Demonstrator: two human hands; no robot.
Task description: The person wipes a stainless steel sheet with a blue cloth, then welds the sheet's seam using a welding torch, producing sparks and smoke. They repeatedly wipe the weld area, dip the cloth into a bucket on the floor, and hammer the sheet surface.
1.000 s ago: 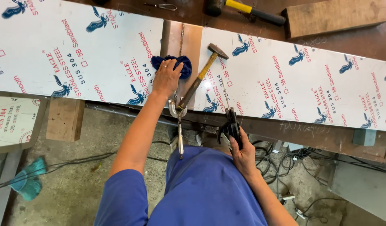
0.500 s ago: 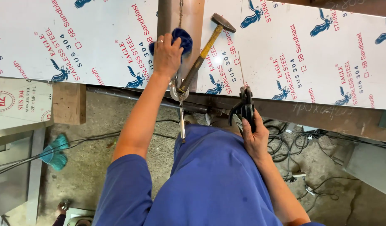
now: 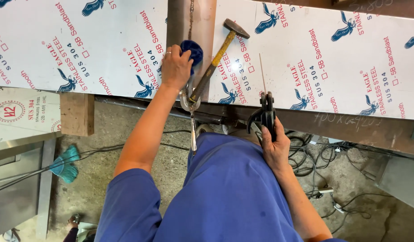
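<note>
one hammer (image 3: 218,54), one blue cloth (image 3: 192,49), two film-covered steel sheets (image 3: 81,45), one wooden block (image 3: 77,114)

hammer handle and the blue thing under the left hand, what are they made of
Hammer handle: probably wood, yellow paint worn dark towards the lower end. Blue thing: soft cloth, judging by its bunched folds under the left hand.

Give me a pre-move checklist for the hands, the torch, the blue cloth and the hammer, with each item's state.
1. Left hand pressing the blue cloth on the bare strip: ok.
2. Right hand gripping the black torch at the bench edge: ok.
3. Thin rod lying loose on the sheet: ok.
4. Hammer clear of both hands: not ok, its handle lies beside the left hand.
5. Clamp tight: cannot tell.
</note>
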